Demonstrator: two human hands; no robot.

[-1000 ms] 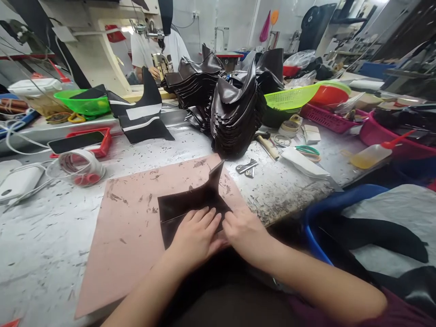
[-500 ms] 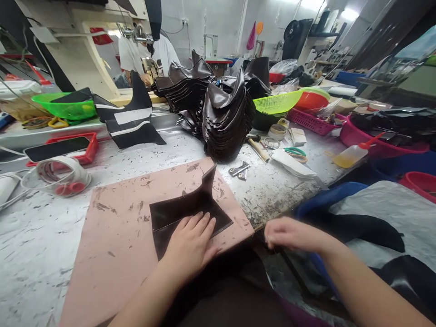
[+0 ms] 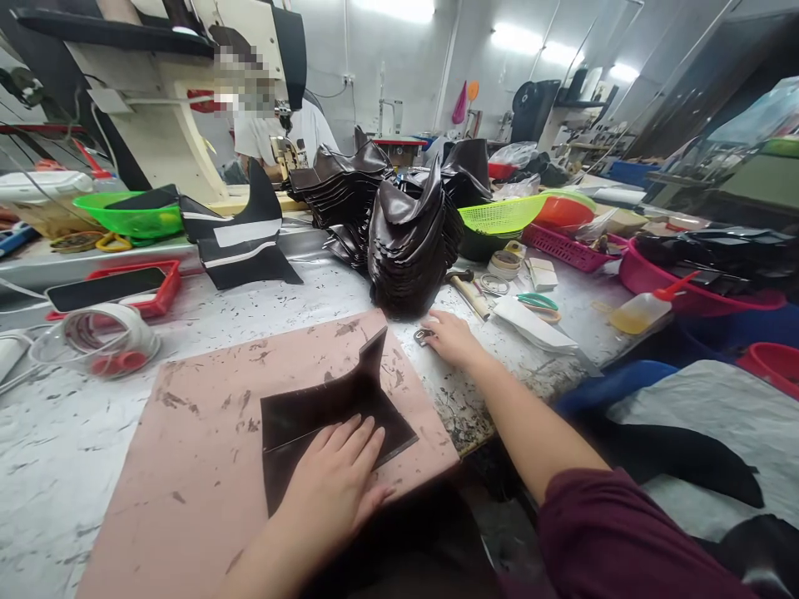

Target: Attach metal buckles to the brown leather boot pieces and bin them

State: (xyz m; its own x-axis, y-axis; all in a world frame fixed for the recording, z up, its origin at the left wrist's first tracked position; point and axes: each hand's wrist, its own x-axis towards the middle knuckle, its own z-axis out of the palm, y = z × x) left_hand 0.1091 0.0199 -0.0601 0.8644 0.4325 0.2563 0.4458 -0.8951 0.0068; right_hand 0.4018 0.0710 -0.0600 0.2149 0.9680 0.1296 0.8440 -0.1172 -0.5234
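My left hand (image 3: pixel 334 478) lies flat, fingers stretched out, on a dark brown leather piece (image 3: pixel 315 398). Folded over along a seam, the piece rests on a pink board (image 3: pixel 200 466), one narrow end standing up at the right. Beyond the board's right edge, my right hand (image 3: pixel 454 339) is closed over small black thread snips (image 3: pixel 423 335) on the table. Only one end of the snips shows; the fingers cover the rest. Just behind that hand rises a stack of dark shaped leather pieces (image 3: pixel 405 241).
A hammer (image 3: pixel 469 295), green-handled scissors (image 3: pixel 538 303) and tape rolls (image 3: pixel 504 264) lie right of the stack. At left are a red tray (image 3: pixel 168 291) with a phone and a clear tape roll (image 3: pixel 103 333). A sewing machine (image 3: pixel 181 125) and a person (image 3: pixel 315 129) are behind.
My right hand has moved from beside the table's front edge forward and left onto the thread snips. The left hand stays on the leather piece. The view has tilted up slightly.
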